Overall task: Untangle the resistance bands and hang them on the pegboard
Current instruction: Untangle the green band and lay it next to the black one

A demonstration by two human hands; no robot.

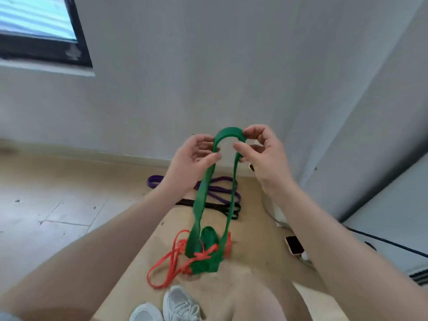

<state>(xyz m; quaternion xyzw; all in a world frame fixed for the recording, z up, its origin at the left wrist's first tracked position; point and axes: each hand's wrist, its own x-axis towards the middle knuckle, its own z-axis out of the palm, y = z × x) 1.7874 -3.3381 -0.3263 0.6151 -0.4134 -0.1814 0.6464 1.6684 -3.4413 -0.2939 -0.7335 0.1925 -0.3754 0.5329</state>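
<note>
Two white sneakers [166,305] stand at the bottom edge of view on the tan floor [69,181]. Just beyond them, the lower end of the green band [203,205] bunches on the floor, with the orange band [166,262] looped around and across it (still tangled there). The green band forms a long narrow loop whose long axis runs up from the floor toward the wall [208,66], closed top bend uppermost. The left hand [192,156] pinches the left strand just below the bend, thumb and fingers closed on it. The right hand [264,154] grips the right side of the bend, fingertips on top and thumb against the inner edge. A purple band [216,188] and a black band [220,207] lie on the floor near the wall base, behind the green loop. A phone [294,244] lies on the floor to the right, well apart from the bands.
</note>
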